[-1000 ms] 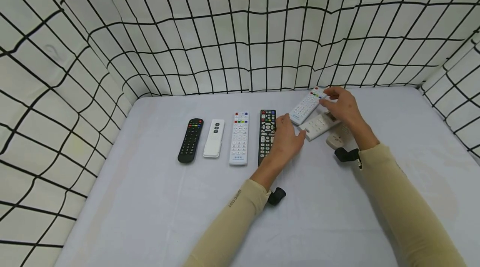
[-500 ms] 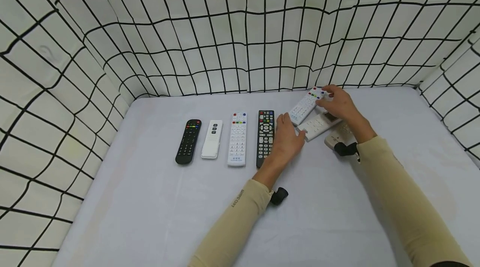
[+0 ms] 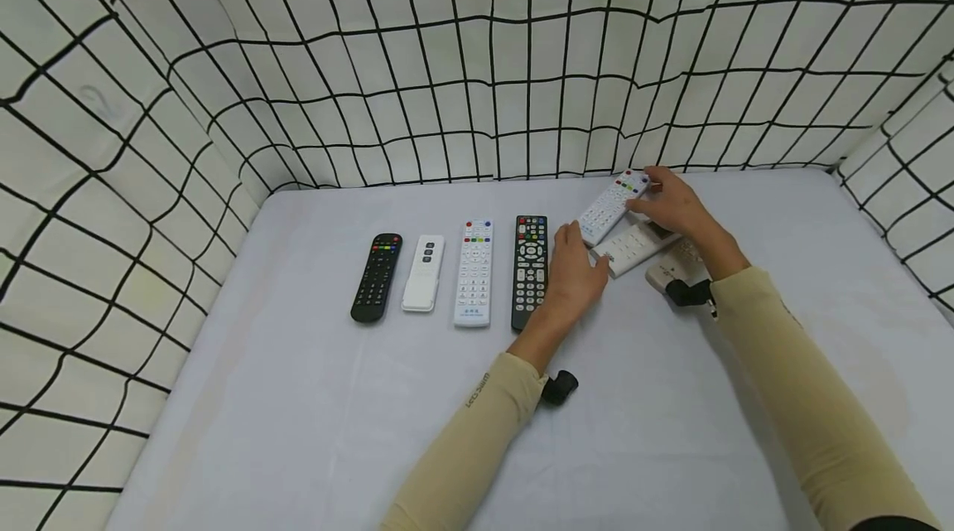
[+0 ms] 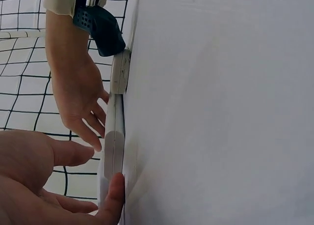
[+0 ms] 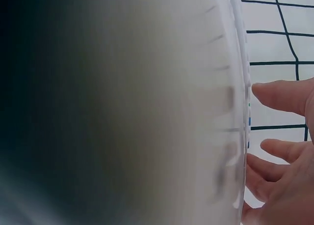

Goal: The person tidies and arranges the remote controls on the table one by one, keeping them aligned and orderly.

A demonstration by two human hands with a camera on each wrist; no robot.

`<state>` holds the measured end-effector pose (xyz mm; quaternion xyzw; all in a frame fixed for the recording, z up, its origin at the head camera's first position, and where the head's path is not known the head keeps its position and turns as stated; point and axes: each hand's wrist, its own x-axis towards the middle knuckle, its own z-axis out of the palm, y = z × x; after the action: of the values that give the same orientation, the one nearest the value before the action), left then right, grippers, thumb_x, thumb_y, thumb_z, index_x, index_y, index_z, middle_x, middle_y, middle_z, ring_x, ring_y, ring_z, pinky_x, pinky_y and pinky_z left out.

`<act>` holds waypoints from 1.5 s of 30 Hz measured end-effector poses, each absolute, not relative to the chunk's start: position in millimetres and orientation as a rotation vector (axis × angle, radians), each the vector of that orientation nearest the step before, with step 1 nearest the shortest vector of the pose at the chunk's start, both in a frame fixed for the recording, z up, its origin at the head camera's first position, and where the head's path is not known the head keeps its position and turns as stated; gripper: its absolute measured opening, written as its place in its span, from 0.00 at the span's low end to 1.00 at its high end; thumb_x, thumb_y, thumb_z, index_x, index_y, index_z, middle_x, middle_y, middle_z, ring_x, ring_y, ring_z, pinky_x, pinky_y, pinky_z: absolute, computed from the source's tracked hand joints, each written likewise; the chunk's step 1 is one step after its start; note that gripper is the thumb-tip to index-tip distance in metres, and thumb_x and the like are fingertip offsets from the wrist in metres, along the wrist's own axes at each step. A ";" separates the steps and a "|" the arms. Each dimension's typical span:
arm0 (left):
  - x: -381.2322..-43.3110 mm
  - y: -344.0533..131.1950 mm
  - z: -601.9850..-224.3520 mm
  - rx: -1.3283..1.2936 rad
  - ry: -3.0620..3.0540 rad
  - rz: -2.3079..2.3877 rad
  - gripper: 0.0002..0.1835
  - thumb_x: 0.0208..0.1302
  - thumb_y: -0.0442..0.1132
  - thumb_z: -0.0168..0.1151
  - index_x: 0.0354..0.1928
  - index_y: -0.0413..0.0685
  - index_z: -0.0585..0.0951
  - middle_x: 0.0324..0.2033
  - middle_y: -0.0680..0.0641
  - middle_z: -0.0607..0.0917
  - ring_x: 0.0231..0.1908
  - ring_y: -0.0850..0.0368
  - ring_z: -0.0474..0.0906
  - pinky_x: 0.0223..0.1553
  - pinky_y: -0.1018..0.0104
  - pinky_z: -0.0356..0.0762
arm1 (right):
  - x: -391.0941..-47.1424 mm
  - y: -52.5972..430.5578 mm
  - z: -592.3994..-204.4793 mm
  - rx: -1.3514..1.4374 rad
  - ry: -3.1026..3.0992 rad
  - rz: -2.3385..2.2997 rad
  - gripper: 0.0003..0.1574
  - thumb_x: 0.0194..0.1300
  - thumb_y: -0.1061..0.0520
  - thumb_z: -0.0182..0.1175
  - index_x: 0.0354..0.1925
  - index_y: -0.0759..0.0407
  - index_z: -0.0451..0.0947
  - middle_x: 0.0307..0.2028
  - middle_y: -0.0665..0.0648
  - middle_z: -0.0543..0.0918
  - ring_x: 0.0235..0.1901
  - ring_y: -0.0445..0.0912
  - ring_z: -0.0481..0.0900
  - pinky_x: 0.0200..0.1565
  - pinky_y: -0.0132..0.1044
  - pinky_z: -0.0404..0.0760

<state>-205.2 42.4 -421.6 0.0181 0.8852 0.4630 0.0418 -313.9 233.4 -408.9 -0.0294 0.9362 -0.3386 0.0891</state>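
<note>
A white remote control (image 3: 611, 208) with coloured buttons lies slanted at the back right. My right hand (image 3: 681, 208) has its index finger and thumb at that remote's upper right edge, fingers loosely bent. At its lower end are the fingertips of my left hand (image 3: 572, 278), the thumb spread toward a second white remote (image 3: 628, 251) with a small dark screen. In the left wrist view, one left fingertip (image 4: 117, 185) touches the side of a pale remote (image 4: 114, 149). A beige remote (image 3: 663, 272) lies partly hidden under my right wrist. My left hand partly covers a black remote (image 3: 530, 253).
Left of my hands, a white remote (image 3: 473, 274), a slim white remote (image 3: 423, 274) and a black remote (image 3: 377, 278) lie in a row on the white-covered table (image 3: 298, 432). Black netting (image 3: 529, 84) stands along the back and sides.
The view shifts slightly. Both hands stay at the slanted white remote, and the remotes keep their places.
</note>
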 end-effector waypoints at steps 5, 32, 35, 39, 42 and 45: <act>-204.8 43.1 -424.0 0.017 2.613 1.584 0.38 0.74 0.35 0.60 0.80 0.33 0.55 0.77 0.35 0.60 0.74 0.44 0.67 0.75 0.58 0.68 | -309.9 233.6 -409.8 -0.058 2.780 -1.117 0.53 0.75 0.50 0.60 0.82 0.65 0.43 0.79 0.73 0.57 0.77 0.68 0.60 0.74 0.64 0.64; -198.7 42.7 -431.1 -0.104 2.555 1.933 0.35 0.64 0.30 0.72 0.71 0.35 0.71 0.62 0.38 0.67 0.46 0.59 0.80 0.47 0.78 0.81 | -302.7 223.6 -403.9 -0.026 2.641 -1.508 0.51 0.71 0.55 0.67 0.81 0.60 0.51 0.79 0.66 0.59 0.74 0.62 0.68 0.71 0.58 0.71; -196.6 40.9 -430.2 -0.090 2.626 1.857 0.33 0.63 0.33 0.73 0.69 0.37 0.73 0.60 0.40 0.68 0.43 0.62 0.77 0.45 0.78 0.79 | -303.4 221.7 -403.7 -0.053 2.619 -1.505 0.51 0.71 0.55 0.67 0.81 0.60 0.51 0.80 0.66 0.59 0.75 0.63 0.67 0.72 0.59 0.70; -190.9 37.3 -427.3 -0.049 2.705 1.750 0.31 0.62 0.36 0.76 0.64 0.40 0.73 0.55 0.42 0.70 0.40 0.64 0.72 0.41 0.77 0.74 | -302.7 217.8 -402.0 -0.115 2.597 -1.489 0.50 0.72 0.56 0.66 0.81 0.61 0.52 0.80 0.67 0.59 0.75 0.64 0.67 0.72 0.60 0.70; -185.9 33.7 -424.5 -0.013 2.751 1.677 0.31 0.61 0.37 0.77 0.62 0.41 0.72 0.52 0.42 0.72 0.38 0.64 0.72 0.38 0.76 0.72 | -301.4 213.7 -401.1 -0.150 2.571 -1.483 0.49 0.72 0.57 0.66 0.81 0.61 0.53 0.79 0.66 0.60 0.75 0.63 0.67 0.72 0.59 0.70; -181.4 29.6 -422.0 0.003 2.781 1.618 0.32 0.61 0.39 0.78 0.62 0.41 0.71 0.50 0.42 0.74 0.36 0.63 0.72 0.36 0.76 0.72 | -299.9 208.6 -400.9 -0.171 2.540 -1.480 0.49 0.72 0.57 0.65 0.81 0.61 0.52 0.80 0.65 0.59 0.76 0.63 0.66 0.71 0.58 0.70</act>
<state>-181.4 29.6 -422.0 0.0010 0.8637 0.5026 -0.0378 -299.9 208.6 -400.9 -0.0577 0.8583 -0.5003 0.0984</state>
